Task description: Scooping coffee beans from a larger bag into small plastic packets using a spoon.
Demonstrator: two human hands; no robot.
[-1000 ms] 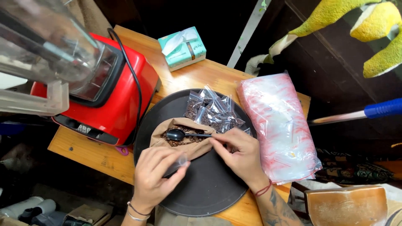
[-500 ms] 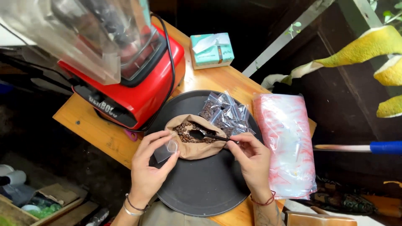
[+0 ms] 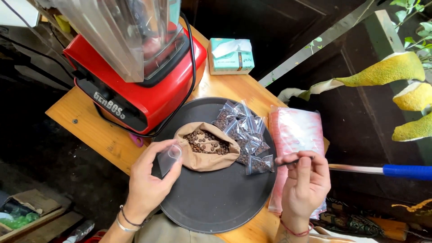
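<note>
my left hand (image 3: 150, 177) grips empty clear pouch (image 3: 168, 157) | right hand (image 3: 306, 180) pinches spoon handle (image 3: 290, 161) | risk: beans spilling over open paper bag (image 3: 207, 146) onto tray (image 3: 216, 207)

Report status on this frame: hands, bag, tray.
Left hand pinches small clear bag, mouth open. Right hand grips spoon handle. Brown sack of coffee beans open on dark round tray, filled bags beside it.
</note>
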